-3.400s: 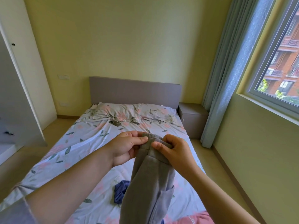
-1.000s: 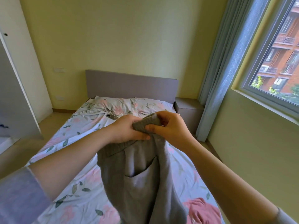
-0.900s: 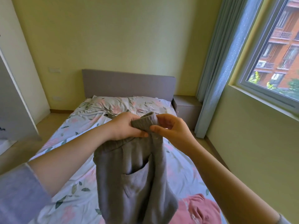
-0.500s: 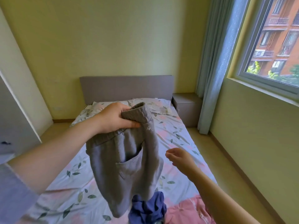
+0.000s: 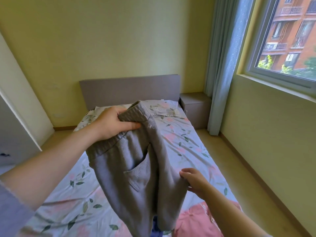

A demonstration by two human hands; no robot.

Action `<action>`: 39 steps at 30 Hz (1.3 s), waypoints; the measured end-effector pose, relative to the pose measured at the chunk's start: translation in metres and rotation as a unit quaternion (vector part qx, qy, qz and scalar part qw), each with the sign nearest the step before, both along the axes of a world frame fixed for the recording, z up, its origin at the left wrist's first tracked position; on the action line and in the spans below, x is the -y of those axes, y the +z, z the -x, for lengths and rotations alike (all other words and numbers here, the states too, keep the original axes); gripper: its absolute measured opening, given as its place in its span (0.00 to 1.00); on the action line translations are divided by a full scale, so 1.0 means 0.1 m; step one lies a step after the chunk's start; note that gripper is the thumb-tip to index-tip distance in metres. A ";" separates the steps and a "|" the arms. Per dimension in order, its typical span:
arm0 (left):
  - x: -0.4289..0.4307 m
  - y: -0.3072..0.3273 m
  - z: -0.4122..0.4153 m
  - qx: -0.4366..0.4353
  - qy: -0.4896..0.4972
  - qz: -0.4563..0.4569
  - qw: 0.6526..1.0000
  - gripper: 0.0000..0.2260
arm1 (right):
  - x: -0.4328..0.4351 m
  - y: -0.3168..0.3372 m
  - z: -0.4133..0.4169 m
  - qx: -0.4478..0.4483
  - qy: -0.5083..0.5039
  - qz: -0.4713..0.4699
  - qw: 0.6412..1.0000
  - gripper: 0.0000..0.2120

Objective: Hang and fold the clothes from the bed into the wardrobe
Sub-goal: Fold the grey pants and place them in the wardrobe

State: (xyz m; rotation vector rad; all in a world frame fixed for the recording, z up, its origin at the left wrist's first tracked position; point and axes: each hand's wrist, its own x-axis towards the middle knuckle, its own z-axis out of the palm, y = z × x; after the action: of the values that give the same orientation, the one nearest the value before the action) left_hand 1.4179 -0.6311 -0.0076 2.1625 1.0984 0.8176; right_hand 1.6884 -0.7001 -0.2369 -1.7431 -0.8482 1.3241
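Grey trousers (image 5: 136, 168) hung in the air above the bed (image 5: 188, 142) in the head view, suspended by the ribbed waistband. The left hand (image 5: 111, 124) gripped that waistband, with the thumb laid across the front of the rib and the fingers curled behind it, bunching the fabric. From those fingers the garment's long axis ran downward and toward the camera, with the patch pocket facing the viewer and the legs reaching the lower edge of the frame. The right hand (image 5: 195, 182) lay below and to the right of the left fingers. Its fingers were loosely extended and touched the right edge of the hanging fabric; no closed pinch was visible. A pink garment (image 5: 193, 219) and a blue garment (image 5: 156, 228) lay on the bed beneath the hanging legs. The right hand was the nearer to the free lower length, so the coming move probably required it to take the fabric there and bring the legs into line for a fold along the long axis. A pale wardrobe panel (image 5: 17, 134) stood well to the left of the left fingers.
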 end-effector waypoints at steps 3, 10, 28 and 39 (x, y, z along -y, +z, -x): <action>-0.08 -0.20 -0.10 -0.043 0.027 0.008 0.999 0.21 | 0.14 -0.08 -0.28 0.016 -0.155 -0.045 0.987 0.08; -0.02 -1.06 -0.63 -0.066 0.060 0.141 0.986 0.15 | 0.80 -0.09 -1.09 0.043 -0.187 -0.064 0.979 0.12; 0.94 -3.21 -1.26 -0.089 0.067 0.393 0.913 0.11 | 1.81 -1.15 -1.96 0.409 -0.097 0.187 0.888 0.06; 1.33 -4.76 0.42 -0.089 0.260 0.464 0.842 0.06 | 0.53 -2.51 -0.63 0.351 0.145 0.182 0.907 0.07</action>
State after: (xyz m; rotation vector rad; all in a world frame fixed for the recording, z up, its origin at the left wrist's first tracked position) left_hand 1.3762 -0.7640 -0.4836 1.1331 1.7500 0.1665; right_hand 1.7516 -0.7535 -0.4878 -2.5385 -1.3627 1.0715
